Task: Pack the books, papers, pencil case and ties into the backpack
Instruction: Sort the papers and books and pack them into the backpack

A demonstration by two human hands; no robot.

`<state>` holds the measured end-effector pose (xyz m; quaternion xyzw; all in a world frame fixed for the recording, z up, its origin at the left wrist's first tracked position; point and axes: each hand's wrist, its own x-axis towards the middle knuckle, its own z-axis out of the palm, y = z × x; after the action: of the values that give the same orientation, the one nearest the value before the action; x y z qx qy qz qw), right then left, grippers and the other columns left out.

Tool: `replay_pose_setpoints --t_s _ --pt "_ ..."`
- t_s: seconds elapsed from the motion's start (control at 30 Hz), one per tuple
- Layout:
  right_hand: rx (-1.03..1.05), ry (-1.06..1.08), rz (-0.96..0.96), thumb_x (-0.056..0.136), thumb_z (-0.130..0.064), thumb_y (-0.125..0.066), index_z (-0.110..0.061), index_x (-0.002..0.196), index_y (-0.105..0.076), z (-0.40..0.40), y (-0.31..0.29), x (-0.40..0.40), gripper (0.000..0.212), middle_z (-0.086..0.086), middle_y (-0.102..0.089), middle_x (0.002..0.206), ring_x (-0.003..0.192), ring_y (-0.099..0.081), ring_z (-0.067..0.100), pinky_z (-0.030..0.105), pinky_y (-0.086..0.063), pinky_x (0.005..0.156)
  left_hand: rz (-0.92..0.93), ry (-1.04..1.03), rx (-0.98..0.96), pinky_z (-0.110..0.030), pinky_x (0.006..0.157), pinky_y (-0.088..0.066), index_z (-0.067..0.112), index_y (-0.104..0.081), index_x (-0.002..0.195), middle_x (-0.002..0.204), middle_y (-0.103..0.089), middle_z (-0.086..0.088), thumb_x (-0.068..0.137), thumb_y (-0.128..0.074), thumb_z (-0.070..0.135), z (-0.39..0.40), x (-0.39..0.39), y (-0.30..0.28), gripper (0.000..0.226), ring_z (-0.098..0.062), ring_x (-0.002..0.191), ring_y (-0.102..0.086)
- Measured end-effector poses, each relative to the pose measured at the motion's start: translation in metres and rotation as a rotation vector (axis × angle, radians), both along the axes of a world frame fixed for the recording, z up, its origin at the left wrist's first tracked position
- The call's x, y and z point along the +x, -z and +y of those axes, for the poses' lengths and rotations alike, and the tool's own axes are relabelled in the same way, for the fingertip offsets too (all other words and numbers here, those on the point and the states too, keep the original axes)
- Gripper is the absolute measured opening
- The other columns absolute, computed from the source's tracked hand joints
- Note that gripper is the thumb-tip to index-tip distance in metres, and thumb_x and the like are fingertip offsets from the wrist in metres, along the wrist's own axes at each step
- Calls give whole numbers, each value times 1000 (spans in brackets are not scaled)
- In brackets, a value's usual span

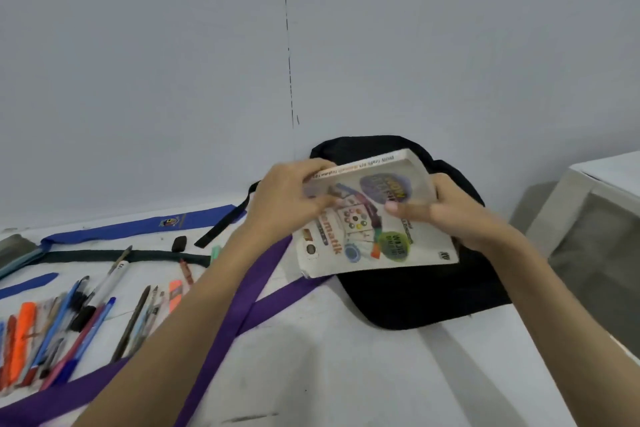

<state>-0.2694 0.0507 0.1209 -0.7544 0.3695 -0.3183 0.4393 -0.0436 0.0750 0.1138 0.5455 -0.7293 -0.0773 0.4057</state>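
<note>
A thick book [367, 218] with a white, colourful cover is held tilted above the black backpack [426, 295], which lies against the wall on the white table. My left hand [287, 198] grips the book's left edge near the spine. My right hand [450, 215] grips its right side, thumb on the cover. A purple tie [239, 305] lies crossed under my left forearm. A blue tie [138, 227] and a dark green tie [114, 256] lie to the left. A grey pencil case [15, 250] sits at the far left edge.
Several pens, pencils, highlighters [65, 322] and a black eraser [179, 243] are spread over the left of the table [346, 374]. A grey-white box or cabinet [588, 236] stands to the right of the backpack. The wall is close behind.
</note>
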Motion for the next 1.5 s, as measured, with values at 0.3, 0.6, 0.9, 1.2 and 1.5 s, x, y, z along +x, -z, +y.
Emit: replay_pose_setpoints --t_s 0.3,0.6,0.9,1.2,1.5 --pt "265 308 -503 83 -5 -63 -10 90 -65 -76 26 -126 9 4 -74 77 67 -71 17 31 -59 60 -66 63 -162 -13 86 -41 21 -54 104 105 -47 11 87 -55 46 -25 -117 85 30 -1 100 -46" --pt "492 112 -663 80 -10 -59 -12 103 -62 -115 42 -169 23 9 -74 88 75 -72 25 39 -60 63 77 -75 443 -11 66 -47 17 -67 76 75 -63 1 93 -57 24 -43 -112 117 21 -1 67 -59" --pt "529 -106 -522 18 -30 -97 -10 95 -67 -146 46 -162 85 12 -74 86 71 -72 26 36 -58 57 -421 71 526 -4 89 -29 31 -65 118 107 -44 15 84 -69 28 -44 -98 120 34 3 101 -43" --pt "616 -278 -336 27 -27 -98 -9 100 -67 -160 51 -168 81 17 -72 96 77 -71 32 40 -58 59 996 -505 481 -29 56 -46 11 -61 74 70 -61 -7 96 -51 27 -62 -65 82 29 -22 61 -59" --pt "776 -87 -356 48 -19 -91 -3 116 -60 -174 61 -157 76 21 -69 106 82 -70 35 50 -55 74 930 -187 516 -31 69 -55 10 -68 82 83 -74 -9 86 -57 51 -106 -92 -70 43 -20 72 -69"
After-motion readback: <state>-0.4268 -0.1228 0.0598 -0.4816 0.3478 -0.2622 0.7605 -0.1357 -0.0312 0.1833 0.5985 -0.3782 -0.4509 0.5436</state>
